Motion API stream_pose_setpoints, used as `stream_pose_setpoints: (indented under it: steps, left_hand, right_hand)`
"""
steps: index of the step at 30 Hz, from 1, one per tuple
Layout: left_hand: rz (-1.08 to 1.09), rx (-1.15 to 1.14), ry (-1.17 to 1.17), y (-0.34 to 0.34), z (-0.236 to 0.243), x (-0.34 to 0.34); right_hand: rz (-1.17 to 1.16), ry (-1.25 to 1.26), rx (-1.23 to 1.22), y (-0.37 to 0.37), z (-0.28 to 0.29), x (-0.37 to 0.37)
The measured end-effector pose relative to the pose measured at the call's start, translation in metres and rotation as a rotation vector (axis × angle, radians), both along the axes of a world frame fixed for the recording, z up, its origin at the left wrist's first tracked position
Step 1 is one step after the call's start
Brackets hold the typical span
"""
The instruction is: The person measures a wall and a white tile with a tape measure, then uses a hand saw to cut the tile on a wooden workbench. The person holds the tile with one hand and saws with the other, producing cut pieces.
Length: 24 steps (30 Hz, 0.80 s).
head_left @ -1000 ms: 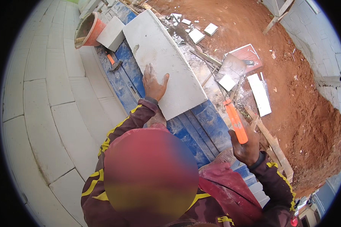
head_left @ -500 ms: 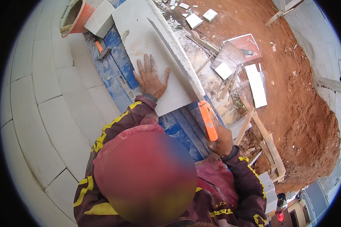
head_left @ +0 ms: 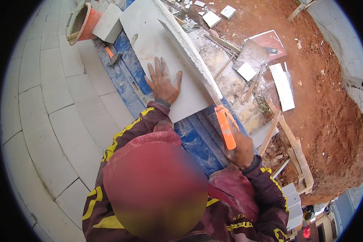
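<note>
My left hand (head_left: pixel 165 82) lies flat on a pale grey-white building block (head_left: pixel 143 28), palm down and fingers spread. The fingers of my right hand (head_left: pixel 241 149) are wrapped round the orange handle of a hand saw (head_left: pixel 226 128). Its grey blade runs up and away along the right-hand side of the block, close to the rough edge; how deep it sits in the block I cannot tell. Under the block is a dusty blue work surface (head_left: pixel 195 141), which extends past the block's near end.
At upper left are an orange bucket (head_left: pixel 88 25), a smaller white block (head_left: pixel 108 25) and an orange-handled hammer (head_left: pixel 112 55). Pale block walling (head_left: pixel 48 121) fills the left. Rightward lie offcuts (head_left: pixel 211 19), a white strip (head_left: pixel 282 86), timber pieces (head_left: pixel 293 141) and red soil (head_left: pixel 322 121).
The whole view has shifted slightly, with the surroundings sliding rightward. My left hand stays pressed on the block, and my right hand keeps its grip on the saw with little visible movement.
</note>
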State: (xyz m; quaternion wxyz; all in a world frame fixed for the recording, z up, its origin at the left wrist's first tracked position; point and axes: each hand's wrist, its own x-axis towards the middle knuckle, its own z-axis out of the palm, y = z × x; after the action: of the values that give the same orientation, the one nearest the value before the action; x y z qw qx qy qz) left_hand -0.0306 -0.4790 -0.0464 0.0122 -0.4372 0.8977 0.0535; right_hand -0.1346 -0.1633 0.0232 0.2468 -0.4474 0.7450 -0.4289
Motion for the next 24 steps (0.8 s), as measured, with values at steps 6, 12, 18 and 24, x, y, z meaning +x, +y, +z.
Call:
stream_pose_setpoints:
  steps: [6,12,18,24]
  left_hand:
    - [0.001,-0.001,-0.004,-0.0015,-0.0015,0.001]
    - [-0.019,-0.05,-0.011,-0.0014,-0.005,0.0019]
    - [-0.006,-0.033,-0.033,-0.0009,-0.004,0.0021]
    - [-0.011,-0.028,-0.019,-0.0013,-0.0029,0.0014]
  right_hand:
    - [-0.032,-0.008,0.021,0.0013,0.0011,0.0011]
    - [-0.053,-0.037,0.041,-0.0004,0.0052,0.0023]
    - [-0.066,-0.066,0.025,-0.0028,0.0071,0.0014]
    - [-0.043,-0.098,0.059,-0.0006,0.0075,0.0011]
